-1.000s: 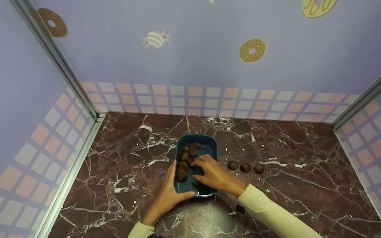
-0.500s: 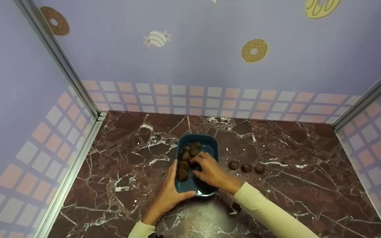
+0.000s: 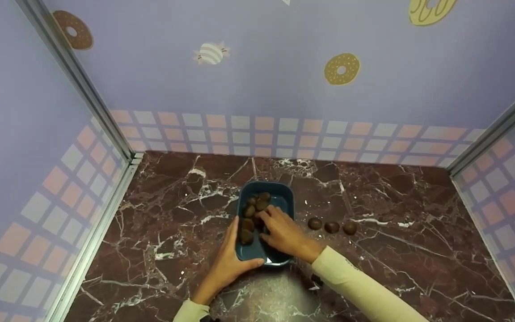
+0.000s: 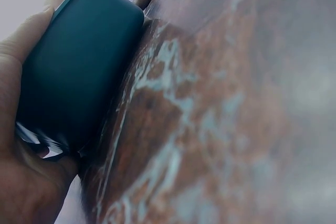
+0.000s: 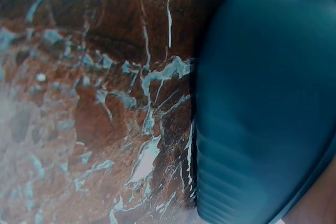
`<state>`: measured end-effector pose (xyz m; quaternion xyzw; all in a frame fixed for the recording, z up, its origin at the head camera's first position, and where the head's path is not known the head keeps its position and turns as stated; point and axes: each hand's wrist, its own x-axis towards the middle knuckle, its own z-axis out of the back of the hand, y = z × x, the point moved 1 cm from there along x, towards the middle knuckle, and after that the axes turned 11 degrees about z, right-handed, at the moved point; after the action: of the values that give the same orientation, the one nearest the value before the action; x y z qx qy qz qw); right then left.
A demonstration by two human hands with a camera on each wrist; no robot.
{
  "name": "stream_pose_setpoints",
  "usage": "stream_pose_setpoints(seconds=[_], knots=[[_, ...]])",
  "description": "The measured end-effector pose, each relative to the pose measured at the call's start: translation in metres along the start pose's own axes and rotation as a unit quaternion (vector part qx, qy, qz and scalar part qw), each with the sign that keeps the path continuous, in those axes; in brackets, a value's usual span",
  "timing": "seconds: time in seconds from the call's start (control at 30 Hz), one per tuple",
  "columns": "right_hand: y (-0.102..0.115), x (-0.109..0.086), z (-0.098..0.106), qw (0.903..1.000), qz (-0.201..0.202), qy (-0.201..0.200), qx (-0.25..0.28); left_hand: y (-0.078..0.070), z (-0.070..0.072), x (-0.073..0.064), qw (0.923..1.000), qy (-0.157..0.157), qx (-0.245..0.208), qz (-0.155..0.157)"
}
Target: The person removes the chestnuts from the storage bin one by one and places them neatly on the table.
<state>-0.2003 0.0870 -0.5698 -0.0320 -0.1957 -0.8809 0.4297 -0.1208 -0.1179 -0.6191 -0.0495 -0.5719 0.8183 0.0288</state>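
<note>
A deep teal rectangular dish [image 3: 287, 199] stands on the marble top, with several chestnuts [image 3: 249, 211] along its left side. My left hand [image 3: 228, 261] holds the dish at its near left corner, fingers along the left wall and thumb on the near rim. Inside, my right hand [image 3: 286, 233] has its fingertips on a chestnut [image 3: 257, 220] near the middle, mostly covered by the fingers. Only the outside of the dish wall [image 5: 262, 87] shows in the right wrist view. From the left wrist, the thumb [image 4: 29, 32] lies against the dish wall [image 4: 84, 56].
To the right of the dish, three chestnuts [image 3: 332, 227] lie in a row on the dark red marble top [image 3: 396, 268]. A purple patterned wall [image 3: 275, 80] closes the back, and side panels with metal rails [image 3: 101, 103] stand left and right.
My right hand has shifted slightly left and farther into the dish, its fingers drawing closer together around the chestnut. The left hand, the dish and the row of three chestnuts stay put.
</note>
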Motion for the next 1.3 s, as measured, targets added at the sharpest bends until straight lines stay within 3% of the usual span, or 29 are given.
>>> stream_pose_setpoints(seconds=[0.67, 0.97, 1.3], knots=[[-0.0002, -0.0001, -0.0035, 0.9988, 0.022, -0.031, -0.029, 0.0, -0.0002, -0.0008, 0.9999, -0.002, -0.004, -0.011], [-0.0007, 0.0, -0.0073, 0.9986, 0.009, -0.015, -0.049, 0.0004, -0.0008, -0.0011, 0.9999, -0.004, 0.003, -0.016], [-0.0002, -0.001, -0.0053, 0.998, 0.025, -0.025, -0.053, 0.0011, -0.0015, -0.0002, 0.9997, -0.011, 0.006, -0.023]])
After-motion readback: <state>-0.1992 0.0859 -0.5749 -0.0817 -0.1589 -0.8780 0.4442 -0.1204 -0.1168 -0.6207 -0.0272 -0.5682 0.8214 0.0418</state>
